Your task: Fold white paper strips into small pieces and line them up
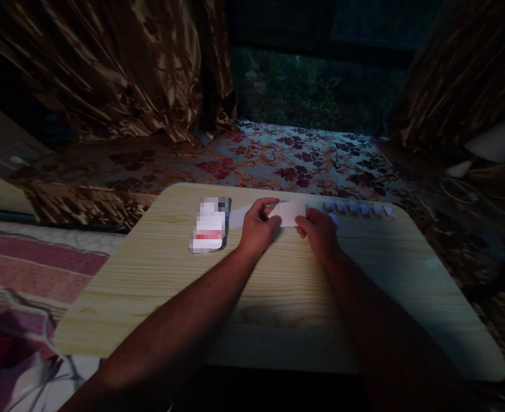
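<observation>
Between my two hands, just above the wooden table, I hold a small white piece of paper. My left hand pinches its left edge, thumb in front and fingers behind. The right edge is pinched by the thumb and fingers of my right hand. More white paper lies flat on the table beside my left hand. Beyond my right hand runs a row of several small folded paper pieces, and another folded piece sits partly hidden behind that hand.
A phone-shaped object, blurred out, lies on the table's left side. Behind the table is a ledge with a floral cover, below a dark window and patterned curtains. A white lamp stands at right; striped bedding is at left.
</observation>
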`<state>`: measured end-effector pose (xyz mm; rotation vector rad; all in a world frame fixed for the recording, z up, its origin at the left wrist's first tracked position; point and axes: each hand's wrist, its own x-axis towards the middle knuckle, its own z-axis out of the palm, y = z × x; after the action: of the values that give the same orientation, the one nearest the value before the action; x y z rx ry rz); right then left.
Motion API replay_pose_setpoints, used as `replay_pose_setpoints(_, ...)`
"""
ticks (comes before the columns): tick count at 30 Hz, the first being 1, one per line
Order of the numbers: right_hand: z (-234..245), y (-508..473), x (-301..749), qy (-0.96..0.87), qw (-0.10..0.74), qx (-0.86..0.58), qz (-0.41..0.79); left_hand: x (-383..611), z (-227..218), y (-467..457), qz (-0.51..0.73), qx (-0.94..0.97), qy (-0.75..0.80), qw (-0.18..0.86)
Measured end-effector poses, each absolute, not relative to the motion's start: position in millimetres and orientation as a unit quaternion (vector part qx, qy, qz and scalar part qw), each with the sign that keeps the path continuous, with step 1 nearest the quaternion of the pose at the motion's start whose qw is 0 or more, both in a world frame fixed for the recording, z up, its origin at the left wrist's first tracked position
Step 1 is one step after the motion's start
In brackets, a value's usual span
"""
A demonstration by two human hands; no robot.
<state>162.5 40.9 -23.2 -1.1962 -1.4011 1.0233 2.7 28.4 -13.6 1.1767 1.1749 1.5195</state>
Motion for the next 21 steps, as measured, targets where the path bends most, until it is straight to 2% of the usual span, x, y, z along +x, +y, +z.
replay_pose_setpoints(13, -21.8, 40.0, 159.9, -0.539, 0.528, -0.493, 0.433, 3.4, -13.5, 27.4, 0.589, 0.481, 0.473, 0.445)
replay_pose_setpoints(21, -23.8, 41.3, 162.4, -0.589, 0.495, -0.483, 0.418, 1.4, -15.5, 29.4, 0.576, 0.464, 0.469, 0.482)
